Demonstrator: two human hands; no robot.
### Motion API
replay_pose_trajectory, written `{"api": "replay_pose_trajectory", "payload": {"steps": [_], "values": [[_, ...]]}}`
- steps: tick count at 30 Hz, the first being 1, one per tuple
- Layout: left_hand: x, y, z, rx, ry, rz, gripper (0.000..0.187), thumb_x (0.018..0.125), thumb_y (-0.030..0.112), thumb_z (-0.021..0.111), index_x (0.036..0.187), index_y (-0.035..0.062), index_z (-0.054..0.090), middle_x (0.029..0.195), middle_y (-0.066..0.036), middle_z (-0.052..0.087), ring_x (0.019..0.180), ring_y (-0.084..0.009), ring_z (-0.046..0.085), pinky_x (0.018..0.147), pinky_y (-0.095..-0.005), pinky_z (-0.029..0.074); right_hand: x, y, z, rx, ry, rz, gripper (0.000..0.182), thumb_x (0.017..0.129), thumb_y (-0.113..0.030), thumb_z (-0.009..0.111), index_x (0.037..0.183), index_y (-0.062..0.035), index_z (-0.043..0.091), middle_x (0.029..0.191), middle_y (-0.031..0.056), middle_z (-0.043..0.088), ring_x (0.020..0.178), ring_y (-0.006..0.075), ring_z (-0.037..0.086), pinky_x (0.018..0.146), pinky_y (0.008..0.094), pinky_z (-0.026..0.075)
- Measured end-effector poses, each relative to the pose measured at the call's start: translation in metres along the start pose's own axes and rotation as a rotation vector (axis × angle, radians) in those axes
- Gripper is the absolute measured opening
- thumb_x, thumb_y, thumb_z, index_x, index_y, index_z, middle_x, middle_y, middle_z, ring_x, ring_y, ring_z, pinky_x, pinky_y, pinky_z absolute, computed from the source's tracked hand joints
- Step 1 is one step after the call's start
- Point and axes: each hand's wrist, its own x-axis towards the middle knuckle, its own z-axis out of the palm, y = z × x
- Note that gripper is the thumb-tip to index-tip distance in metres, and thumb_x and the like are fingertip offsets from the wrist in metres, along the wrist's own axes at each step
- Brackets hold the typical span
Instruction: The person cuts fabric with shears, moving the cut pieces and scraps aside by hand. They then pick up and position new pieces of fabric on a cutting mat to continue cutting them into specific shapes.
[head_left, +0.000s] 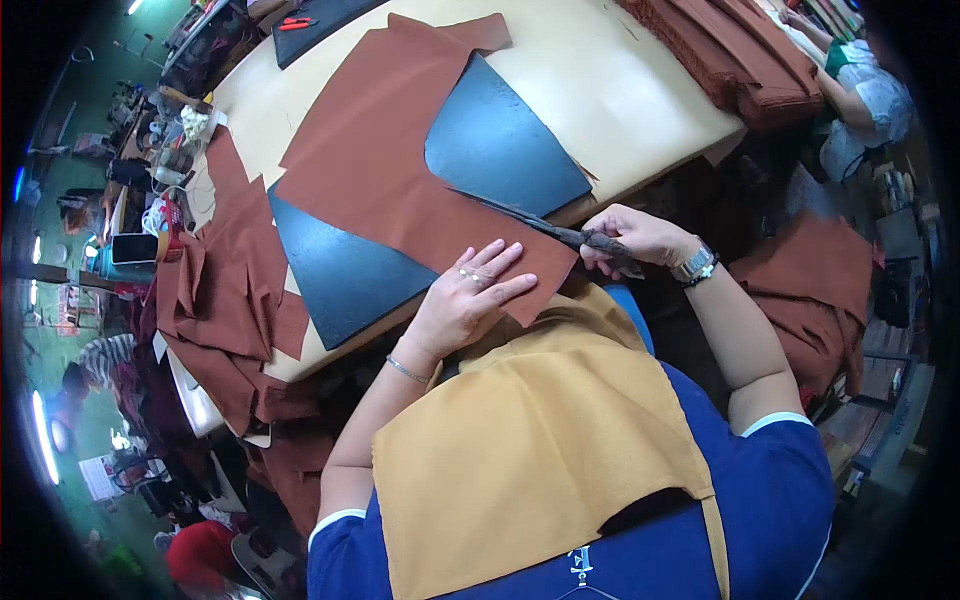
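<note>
A reddish-brown leather piece [380,155] lies over a dark, shiny board [505,140], its near corner reaching past the table edge toward my body. My left hand [462,302] rests flat on that near end, fingers spread. My right hand [640,238] grips scissors [545,225] with dark, wrapped-looking handles. Their blades point up and left along the right edge of the leather. Whether the blades are parted is too small to tell. A tan apron [540,430] covers my front below both hands.
Crumpled brown leather [230,280] hangs over the left table edge. A thick leather stack [735,55] sits at the upper right of the cream tabletop [620,95]. Red-handled pliers [297,23] lie at the far end. Another person [865,95] is at the right.
</note>
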Motion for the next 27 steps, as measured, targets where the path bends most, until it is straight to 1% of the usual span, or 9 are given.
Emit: {"api": "replay_pose_trajectory", "payload": {"steps": [4, 7, 10, 12, 15, 16, 20, 23, 27], "values": [[-0.001, 0.004, -0.002, -0.047, 0.017, -0.012, 0.051, 0.074, 0.004, 0.058, 0.122, 0.0203, 0.060, 0.138, -0.012, 0.048, 0.129, -0.0340, 0.043, 0.105, -0.0496, 0.035, 0.000, -0.001, 0.001, -0.040, 0.016, 0.004, 0.024, 0.083, -0.026, 0.068, 0.078, -0.0023, 0.063, 0.068, 0.0018, 0.061, 0.057, 0.0070, 0.058, 0.049, 0.0214, 0.049], [-0.004, 0.000, -0.001, 0.008, 0.009, 0.016, 0.050, 0.077, 0.008, 0.063, 0.124, 0.0229, 0.057, 0.138, -0.010, 0.048, 0.127, -0.0322, 0.044, 0.102, -0.0500, 0.039, -0.005, -0.002, 0.001, -0.079, 0.009, -0.018, 0.025, 0.083, -0.026, 0.068, 0.077, -0.0022, 0.063, 0.067, 0.0022, 0.061, 0.056, 0.0072, 0.058, 0.049, 0.0212, 0.048], [-0.002, 0.006, -0.002, -0.055, 0.025, -0.003, 0.049, 0.076, 0.002, 0.056, 0.122, 0.0190, 0.060, 0.139, -0.012, 0.047, 0.129, -0.0349, 0.043, 0.104, -0.0497, 0.035, -0.009, -0.008, 0.005, -0.062, 0.011, -0.027, 0.026, 0.083, -0.026, 0.069, 0.075, -0.0025, 0.062, 0.065, 0.0024, 0.060, 0.053, 0.0076, 0.057, 0.048, 0.0210, 0.046], [-0.003, 0.007, 0.000, -0.081, 0.010, 0.014, 0.049, 0.076, 0.001, 0.056, 0.122, 0.0187, 0.060, 0.139, -0.012, 0.047, 0.129, -0.0348, 0.043, 0.104, -0.0498, 0.035, 0.000, 0.000, 0.007, 0.009, -0.005, -0.074, 0.027, 0.083, -0.027, 0.069, 0.072, -0.0032, 0.061, 0.062, 0.0023, 0.059, 0.051, 0.0077, 0.056, 0.047, 0.0209, 0.045], [-0.006, 0.008, 0.001, -0.069, 0.002, 0.028, 0.050, 0.077, 0.000, 0.056, 0.123, 0.0188, 0.059, 0.139, -0.011, 0.046, 0.129, -0.0343, 0.042, 0.105, -0.0496, 0.035, 0.009, -0.001, 0.010, -0.028, 0.017, -0.022, 0.030, 0.084, -0.029, 0.069, 0.070, -0.0042, 0.059, 0.059, 0.0017, 0.059, 0.049, 0.0077, 0.055, 0.046, 0.0208, 0.043], [-0.007, 0.009, 0.002, -0.059, 0.003, 0.030, 0.051, 0.077, -0.001, 0.056, 0.123, 0.0189, 0.059, 0.140, -0.011, 0.046, 0.130, -0.0340, 0.042, 0.105, -0.0495, 0.035, 0.010, -0.001, 0.010, -0.049, 0.004, -0.040, 0.031, 0.084, -0.030, 0.069, 0.069, -0.0046, 0.058, 0.059, 0.0015, 0.059, 0.049, 0.0074, 0.055, 0.045, 0.0208, 0.042], [-0.009, 0.012, -0.003, -0.089, -0.023, 0.004, 0.052, 0.076, 0.000, 0.059, 0.124, 0.0200, 0.058, 0.141, -0.010, 0.044, 0.131, -0.0332, 0.040, 0.106, -0.0488, 0.034, 0.001, -0.006, 0.012, -0.113, 0.021, -0.075, 0.031, 0.084, -0.030, 0.069, 0.072, -0.0029, 0.060, 0.058, 0.0016, 0.058, 0.050, 0.0073, 0.055, 0.045, 0.0215, 0.042], [-0.011, 0.013, -0.002, -0.115, -0.031, 0.002, 0.054, 0.075, 0.000, 0.061, 0.125, 0.0204, 0.058, 0.142, -0.010, 0.043, 0.131, -0.0330, 0.039, 0.106, -0.0487, 0.034, 0.001, -0.002, 0.011, -0.108, 0.009, -0.038, 0.031, 0.084, -0.033, 0.068, 0.079, -0.0032, 0.064, 0.066, -0.0004, 0.058, 0.055, 0.0065, 0.055, 0.050, 0.0208, 0.045], [-0.006, 0.022, 0.000, -0.157, -0.054, 0.039, 0.055, 0.074, 0.000, 0.062, 0.125, 0.0200, 0.057, 0.143, -0.010, 0.042, 0.131, -0.0331, 0.039, 0.106, -0.0488, 0.033, 0.000, -0.003, 0.014, -0.018, 0.033, -0.069, 0.023, 0.082, -0.025, 0.069, 0.076, -0.0040, 0.060, 0.062, 0.0000, 0.056, 0.051, 0.0064, 0.052, 0.047, 0.0220, 0.043]]}}
